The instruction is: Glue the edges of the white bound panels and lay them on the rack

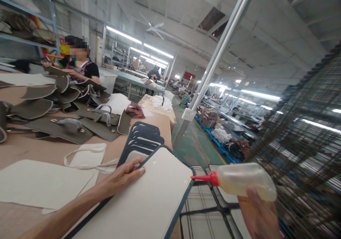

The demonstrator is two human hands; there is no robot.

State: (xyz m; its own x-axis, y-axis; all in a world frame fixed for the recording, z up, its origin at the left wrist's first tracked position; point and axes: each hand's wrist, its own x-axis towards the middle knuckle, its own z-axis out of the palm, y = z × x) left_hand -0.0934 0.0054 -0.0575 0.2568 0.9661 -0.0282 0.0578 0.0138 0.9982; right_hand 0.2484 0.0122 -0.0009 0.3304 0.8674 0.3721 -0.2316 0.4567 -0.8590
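Observation:
My right hand (259, 212) is wrapped around a translucent glue bottle (246, 178) with a red nozzle, held on its side and partly full of yellowish liquid. The nozzle tip meets the right corner of a white panel (149, 192) with a dark blue edge. That panel lies tilted in front of me, and my left hand (128, 176) grips its upper left edge, some fingers hidden. Just behind it, a fanned stack of similar dark-edged panels (144, 136) rests on the table.
Olive bag pieces with handles (58, 127) cover the table's left side, near loose white sheets (48, 182). Across the table sits a co-worker (80, 64) holding a bag piece. At right, a wire rack (202, 210) holds more panels. A metal post (210, 75) rises beyond the table.

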